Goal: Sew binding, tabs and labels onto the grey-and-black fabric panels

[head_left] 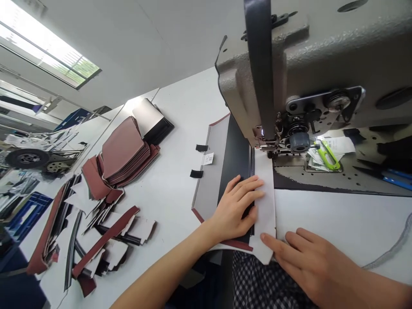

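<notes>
A flat panel (222, 171) of grey and dark material with a reddish-brown edge lies on the white table (180, 189), and a white strip (265, 210) runs along its side up under the presser foot (265, 147) of a grey industrial sewing machine (309, 56). My left hand (236, 210) presses flat on the dark part, its fingers reaching the strip. Two black tabs (198, 161) and a small white label (208, 159) sit on the grey area. My right hand (301, 259) rests on the table, its fingertips at the strip's lower end.
Stacks of maroon leather pieces (124, 148) and scattered white-backed cut pieces (96, 240) cover the table's left side. Green snips (330, 155) and blue-handled scissors (383, 178) lie by the machine. A checked lap (264, 283) sits below the table edge.
</notes>
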Available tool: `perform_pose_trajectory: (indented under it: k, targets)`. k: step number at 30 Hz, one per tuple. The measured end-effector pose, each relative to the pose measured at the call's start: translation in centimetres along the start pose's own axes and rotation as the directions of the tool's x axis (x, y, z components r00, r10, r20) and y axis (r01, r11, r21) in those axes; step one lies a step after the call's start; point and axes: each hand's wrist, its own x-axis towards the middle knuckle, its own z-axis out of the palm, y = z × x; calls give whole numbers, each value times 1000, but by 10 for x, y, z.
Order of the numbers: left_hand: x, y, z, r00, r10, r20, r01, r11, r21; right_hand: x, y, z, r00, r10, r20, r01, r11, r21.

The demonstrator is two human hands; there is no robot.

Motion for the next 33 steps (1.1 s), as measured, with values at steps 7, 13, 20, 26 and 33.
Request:
perform_pose_trajectory:
  k: [7,13,20,26,33]
  targets:
    - [0,-5,6,999,21,46,-21,1000,17,0,-1,0,999,31,8,-31,999,22]
    - [5,-11,7,995,16,102,-24,997,69,3,12,-5,997,25,71,-27,999,34]
    - [32,-31,5,992,5,127,-17,995,96,17,36,-11,994,19,111,-14,999,-41]
    - [54,-52,2,992,35,125,-45,996,72,35,57,-13,991,21,133,-12,998,-67]
    - [75,-68,0,997,19,78,-24,998,65,39,76,-9,993,60,106,-49,993,-104]
